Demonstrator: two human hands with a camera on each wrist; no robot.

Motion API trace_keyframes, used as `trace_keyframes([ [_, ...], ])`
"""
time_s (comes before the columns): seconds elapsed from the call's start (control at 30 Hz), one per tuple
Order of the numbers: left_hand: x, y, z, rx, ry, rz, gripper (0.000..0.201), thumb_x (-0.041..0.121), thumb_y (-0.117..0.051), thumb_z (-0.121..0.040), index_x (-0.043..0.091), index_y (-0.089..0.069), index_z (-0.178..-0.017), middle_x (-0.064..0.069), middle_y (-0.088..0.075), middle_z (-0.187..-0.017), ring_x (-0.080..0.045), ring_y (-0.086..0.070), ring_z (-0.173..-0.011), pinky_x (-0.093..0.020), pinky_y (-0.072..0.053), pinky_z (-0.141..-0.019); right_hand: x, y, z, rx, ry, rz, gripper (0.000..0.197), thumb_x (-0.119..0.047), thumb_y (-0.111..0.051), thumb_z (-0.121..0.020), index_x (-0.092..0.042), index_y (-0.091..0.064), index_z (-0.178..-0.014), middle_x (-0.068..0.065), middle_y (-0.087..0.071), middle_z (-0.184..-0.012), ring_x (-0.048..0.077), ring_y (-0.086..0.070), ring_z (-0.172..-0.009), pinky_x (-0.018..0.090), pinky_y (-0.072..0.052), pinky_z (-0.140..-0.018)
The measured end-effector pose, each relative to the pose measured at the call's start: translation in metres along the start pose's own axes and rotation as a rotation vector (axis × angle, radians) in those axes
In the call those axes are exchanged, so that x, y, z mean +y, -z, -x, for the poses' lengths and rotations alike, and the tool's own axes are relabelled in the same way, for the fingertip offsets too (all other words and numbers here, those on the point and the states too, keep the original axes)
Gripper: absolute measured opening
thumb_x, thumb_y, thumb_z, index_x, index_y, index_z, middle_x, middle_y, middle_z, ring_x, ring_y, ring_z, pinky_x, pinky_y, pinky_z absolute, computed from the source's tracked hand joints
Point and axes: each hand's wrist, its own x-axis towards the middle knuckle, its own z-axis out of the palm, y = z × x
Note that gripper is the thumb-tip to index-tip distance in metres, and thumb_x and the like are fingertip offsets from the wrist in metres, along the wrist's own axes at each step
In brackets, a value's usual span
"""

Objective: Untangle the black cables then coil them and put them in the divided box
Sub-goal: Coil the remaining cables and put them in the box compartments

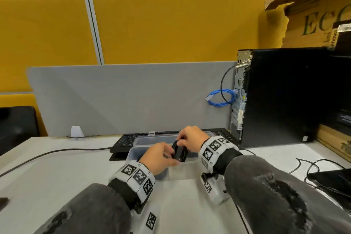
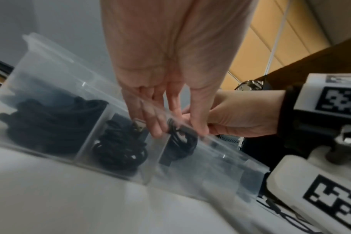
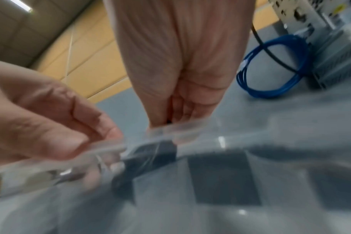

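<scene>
Yellow wall panels and a grey desk screen back the white desk where I work. Both my hands pinch one small coiled black cable (image 1: 179, 151), standing on edge: my left hand (image 1: 158, 157) holds its near side, my right hand (image 1: 191, 140) its top and far side. It hangs directly over the clear divided box (image 1: 133, 153), already dipping into the third compartment. Two black coils (image 2: 50, 125) fill the compartments to its left. A keyboard (image 1: 123, 141) lies just behind.
</scene>
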Motion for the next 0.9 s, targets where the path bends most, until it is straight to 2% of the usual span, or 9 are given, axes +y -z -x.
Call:
trace_keyframes([
  [0.07, -0.002, 0.0, -0.001, -0.026, -0.019, -0.029, 0.019, 0.02, -0.076, -0.075, 0.013, -0.068, -0.091, 0.001, -0.068, -0.08, -0.008, -0.061, -0.073, -0.016, -0.049, -0.071, 0.002, -0.013, -0.004, -0.096, 0.004, 0.04, 0.024, -0.017, -0.062, -0.088, -0.007, -0.062, -0.11, 0.016, -0.064, -0.111, 0.018, -0.058, -0.076, 0.019, -0.044, -0.059],
  [0.13, -0.002, 0.002, 0.0, -0.025, -0.052, -0.017, 0.005, 0.02, -0.076, -0.076, 0.017, -0.072, -0.075, 0.004, -0.068, -0.068, -0.005, -0.058, -0.063, -0.013, -0.046, -0.062, 0.002, -0.022, -0.005, -0.107, -0.007, 0.141, 0.026, -0.018, -0.064, -0.086, -0.009, -0.057, -0.109, 0.015, -0.058, -0.115, 0.026, -0.059, -0.09, 0.028, -0.042, -0.069],
  [0.27, -0.003, 0.003, -0.001, -0.005, -0.055, -0.027, 0.01, 0.02, -0.076, -0.075, 0.019, -0.071, -0.066, 0.009, -0.064, -0.059, 0.004, -0.052, -0.049, -0.008, -0.039, -0.051, -0.005, -0.028, -0.002, -0.094, 0.025, 0.491, 0.026, -0.017, -0.057, -0.09, -0.01, -0.061, -0.115, 0.015, -0.056, -0.12, 0.032, -0.054, -0.111, 0.038, -0.046, -0.082],
  [0.4, -0.002, 0.002, 0.0, -0.017, -0.053, -0.029, 0.008, 0.019, -0.077, -0.074, 0.018, -0.071, -0.068, 0.008, -0.065, -0.062, 0.0, -0.054, -0.054, -0.01, -0.04, -0.055, -0.003, -0.036, -0.005, -0.082, 0.151, 0.667, 0.025, -0.021, -0.049, -0.094, -0.007, -0.06, -0.113, 0.01, -0.057, -0.12, 0.026, -0.035, -0.124, 0.038, -0.041, -0.089],
  [0.53, -0.002, 0.001, 0.002, -0.006, -0.04, -0.028, 0.009, 0.02, -0.077, -0.074, 0.016, -0.071, -0.069, 0.006, -0.065, -0.065, -0.004, -0.056, -0.059, -0.014, -0.043, -0.061, -0.007, -0.032, -0.002, -0.12, 0.14, 0.7, 0.025, -0.017, -0.049, -0.094, -0.008, -0.061, -0.114, 0.011, -0.057, -0.12, 0.028, -0.047, -0.117, 0.037, -0.042, -0.089],
  [0.63, -0.002, 0.0, 0.004, 0.022, -0.037, -0.019, 0.014, 0.02, -0.077, -0.075, 0.021, -0.067, -0.064, 0.01, -0.063, -0.061, 0.0, -0.054, -0.057, -0.012, -0.041, -0.059, -0.01, -0.019, 0.002, -0.164, 0.102, 0.542, 0.023, -0.017, -0.052, -0.092, -0.012, -0.066, -0.109, 0.01, -0.064, -0.11, 0.029, -0.06, -0.103, 0.035, -0.046, -0.083],
  [0.7, -0.002, -0.001, 0.005, 0.038, -0.035, -0.022, 0.016, 0.021, -0.077, -0.074, 0.023, -0.065, -0.063, 0.011, -0.062, -0.059, 0.001, -0.054, -0.056, -0.01, -0.039, -0.057, -0.003, -0.006, 0.004, -0.144, 0.038, 0.195, 0.022, -0.022, -0.055, -0.09, -0.015, -0.071, -0.103, 0.006, -0.07, -0.099, 0.023, -0.064, -0.091, 0.033, -0.051, -0.083],
  [0.8, -0.002, -0.002, 0.006, 0.045, -0.044, -0.03, 0.015, 0.023, -0.076, -0.075, 0.024, -0.066, -0.064, 0.009, -0.064, -0.063, -0.001, -0.056, -0.061, -0.014, -0.043, -0.064, 0.029, 0.026, 0.009, 0.166, -0.148, -0.243, 0.021, -0.026, -0.049, -0.094, -0.013, -0.066, -0.095, 0.004, -0.068, -0.079, 0.016, -0.062, -0.078, 0.033, -0.05, -0.084],
  [0.9, -0.002, -0.003, 0.008, 0.065, -0.053, -0.041, 0.015, 0.024, -0.075, -0.076, 0.024, -0.066, -0.065, 0.009, -0.063, -0.064, -0.001, -0.055, -0.062, -0.013, -0.042, -0.062, 0.079, 0.057, 0.022, 0.395, -0.363, -0.124, 0.023, -0.028, -0.046, -0.094, -0.011, -0.056, -0.081, 0.01, -0.06, -0.081, 0.026, -0.059, -0.078, 0.037, -0.05, -0.078],
])
